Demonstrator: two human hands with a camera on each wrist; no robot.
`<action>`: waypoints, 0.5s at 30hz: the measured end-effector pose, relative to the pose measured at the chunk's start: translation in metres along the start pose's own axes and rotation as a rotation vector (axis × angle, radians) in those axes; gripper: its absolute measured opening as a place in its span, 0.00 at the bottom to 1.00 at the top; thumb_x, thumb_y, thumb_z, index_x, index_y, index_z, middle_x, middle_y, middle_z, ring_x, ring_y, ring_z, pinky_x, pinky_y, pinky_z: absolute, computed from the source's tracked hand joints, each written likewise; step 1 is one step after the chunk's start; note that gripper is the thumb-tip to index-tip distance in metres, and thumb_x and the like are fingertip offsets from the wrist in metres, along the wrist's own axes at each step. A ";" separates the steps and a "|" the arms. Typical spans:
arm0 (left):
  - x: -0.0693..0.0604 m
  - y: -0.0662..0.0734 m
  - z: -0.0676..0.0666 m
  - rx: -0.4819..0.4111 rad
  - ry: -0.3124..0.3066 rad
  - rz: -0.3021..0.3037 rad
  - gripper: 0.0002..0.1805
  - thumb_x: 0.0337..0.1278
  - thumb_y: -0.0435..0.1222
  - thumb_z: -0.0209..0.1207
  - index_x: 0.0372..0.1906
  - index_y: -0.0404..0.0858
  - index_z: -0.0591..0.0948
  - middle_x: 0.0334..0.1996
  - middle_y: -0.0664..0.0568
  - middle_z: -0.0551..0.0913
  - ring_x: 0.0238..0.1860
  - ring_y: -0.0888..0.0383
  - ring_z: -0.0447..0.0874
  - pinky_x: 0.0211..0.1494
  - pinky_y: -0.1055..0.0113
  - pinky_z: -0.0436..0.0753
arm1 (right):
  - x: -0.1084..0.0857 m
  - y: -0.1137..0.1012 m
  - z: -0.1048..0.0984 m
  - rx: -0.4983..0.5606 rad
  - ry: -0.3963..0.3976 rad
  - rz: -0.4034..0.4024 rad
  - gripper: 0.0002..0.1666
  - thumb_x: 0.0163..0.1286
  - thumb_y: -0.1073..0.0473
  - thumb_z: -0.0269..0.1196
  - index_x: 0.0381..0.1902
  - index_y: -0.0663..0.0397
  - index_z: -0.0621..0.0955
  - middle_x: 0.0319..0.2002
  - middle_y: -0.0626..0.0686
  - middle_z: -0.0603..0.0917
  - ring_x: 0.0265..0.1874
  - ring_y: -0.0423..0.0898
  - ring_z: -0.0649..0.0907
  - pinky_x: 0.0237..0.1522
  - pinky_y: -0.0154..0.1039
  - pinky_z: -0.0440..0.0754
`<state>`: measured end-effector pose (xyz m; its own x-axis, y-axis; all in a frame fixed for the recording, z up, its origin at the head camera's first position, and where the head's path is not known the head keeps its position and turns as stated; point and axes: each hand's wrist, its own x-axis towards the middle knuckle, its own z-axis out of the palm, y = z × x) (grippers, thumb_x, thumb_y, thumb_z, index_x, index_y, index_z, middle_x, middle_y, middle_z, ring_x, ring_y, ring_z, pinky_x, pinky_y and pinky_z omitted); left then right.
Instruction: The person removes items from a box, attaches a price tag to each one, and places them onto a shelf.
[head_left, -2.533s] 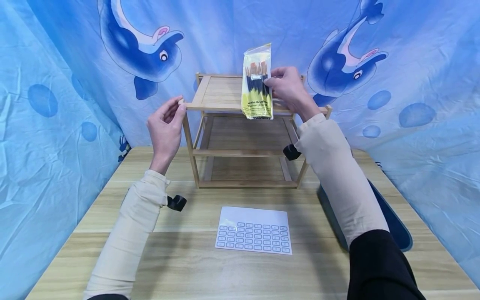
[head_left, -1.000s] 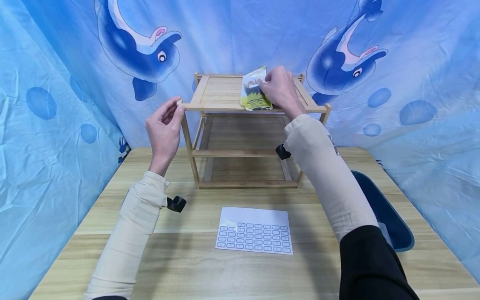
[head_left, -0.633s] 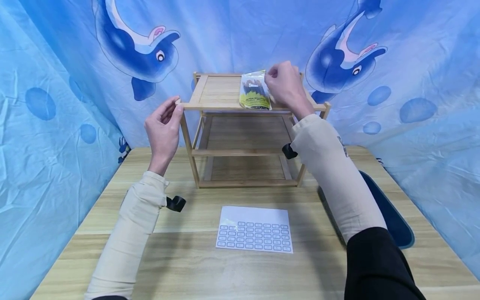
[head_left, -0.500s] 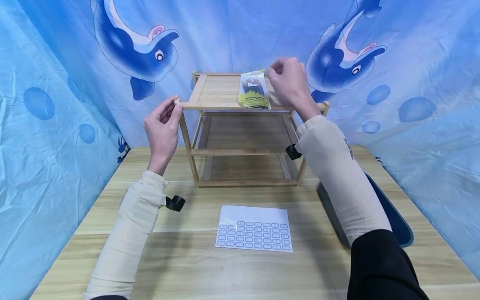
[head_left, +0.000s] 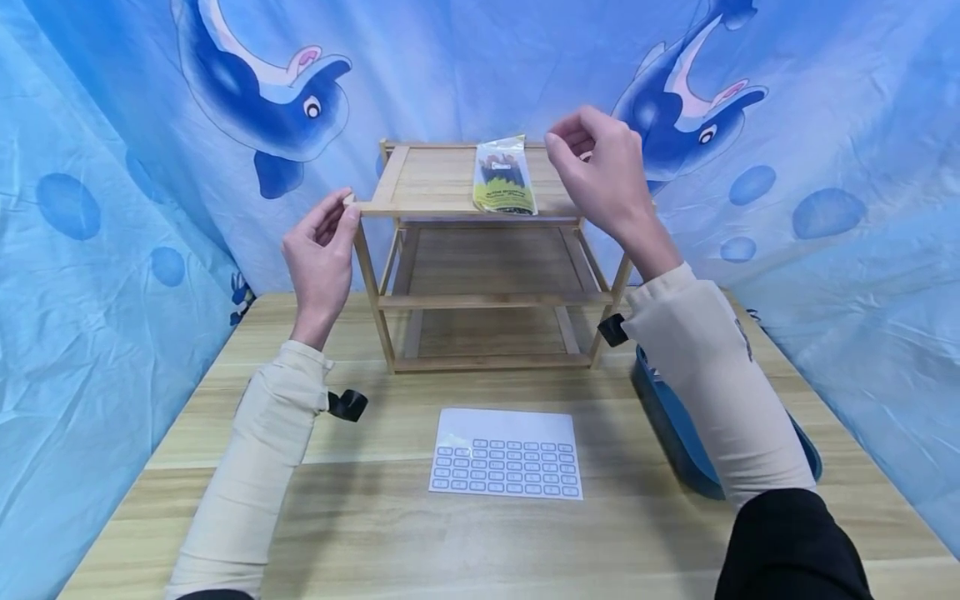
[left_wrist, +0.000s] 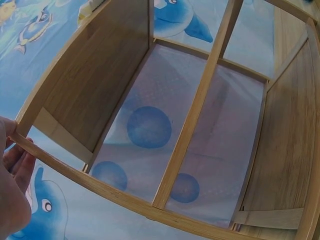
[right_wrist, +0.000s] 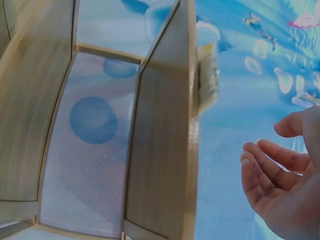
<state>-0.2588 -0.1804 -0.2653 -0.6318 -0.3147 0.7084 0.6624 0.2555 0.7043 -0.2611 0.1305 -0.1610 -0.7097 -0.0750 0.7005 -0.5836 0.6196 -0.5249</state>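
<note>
A clear packet of artist brushes [head_left: 504, 190] with a yellow lower part lies on the top board of a three-tier wooden shelf [head_left: 427, 179], its lower end at the front edge. My left hand [head_left: 321, 262] pinches the shelf's front left top corner; in the left wrist view its fingers [left_wrist: 22, 167] are behind the frame. Above the right side of the top board, my right hand [head_left: 609, 175] is apart from the packet. The right wrist view shows loosely bent fingers [right_wrist: 270, 172] holding nothing, with the packet [right_wrist: 207, 77] seen edge-on.
A white sheet [head_left: 506, 454] printed with rows of small boxes lies on the wooden table [head_left: 360, 517] before the shelf. At the right stands a dark blue bin [head_left: 667, 425], partly hidden by my right forearm. A blue dolphin-print curtain [head_left: 450, 67] hangs behind.
My right hand lowered the brush packet from upright onto the top board, let it go, and drew back to the right. My left hand has stayed at the shelf corner.
</note>
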 end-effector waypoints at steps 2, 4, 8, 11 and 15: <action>0.000 0.000 0.000 -0.001 0.000 0.000 0.16 0.72 0.33 0.63 0.59 0.34 0.85 0.53 0.43 0.88 0.51 0.58 0.86 0.58 0.67 0.83 | -0.008 -0.001 -0.003 0.010 -0.004 -0.035 0.14 0.77 0.58 0.59 0.47 0.62 0.86 0.40 0.55 0.87 0.37 0.41 0.82 0.43 0.30 0.78; 0.000 0.001 -0.001 0.003 -0.004 0.005 0.16 0.72 0.33 0.63 0.59 0.34 0.85 0.53 0.43 0.88 0.51 0.58 0.86 0.58 0.67 0.83 | -0.016 0.000 -0.006 0.021 -0.009 -0.063 0.14 0.77 0.58 0.59 0.47 0.64 0.85 0.40 0.56 0.87 0.37 0.41 0.82 0.42 0.30 0.79; 0.000 0.002 -0.002 0.003 -0.013 0.009 0.16 0.72 0.34 0.63 0.60 0.35 0.84 0.53 0.44 0.88 0.50 0.59 0.86 0.58 0.67 0.83 | -0.034 0.007 -0.010 0.043 -0.022 -0.093 0.13 0.77 0.60 0.59 0.46 0.66 0.85 0.39 0.57 0.87 0.37 0.41 0.82 0.40 0.30 0.80; 0.000 0.003 -0.003 0.008 -0.021 -0.001 0.16 0.72 0.34 0.63 0.60 0.35 0.84 0.53 0.43 0.87 0.51 0.58 0.86 0.59 0.67 0.83 | -0.047 0.015 -0.013 0.050 -0.035 -0.091 0.12 0.77 0.61 0.60 0.46 0.66 0.84 0.39 0.57 0.87 0.37 0.42 0.82 0.40 0.30 0.80; -0.003 0.002 -0.004 0.025 -0.052 -0.031 0.19 0.73 0.37 0.62 0.64 0.37 0.82 0.56 0.40 0.86 0.54 0.57 0.85 0.61 0.66 0.82 | -0.065 0.028 -0.018 0.035 -0.049 -0.053 0.12 0.77 0.61 0.60 0.47 0.66 0.85 0.40 0.58 0.87 0.37 0.43 0.81 0.40 0.29 0.78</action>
<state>-0.2540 -0.1825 -0.2655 -0.6720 -0.2750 0.6876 0.6328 0.2690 0.7261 -0.2241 0.1666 -0.2126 -0.6957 -0.1455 0.7035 -0.6333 0.5865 -0.5050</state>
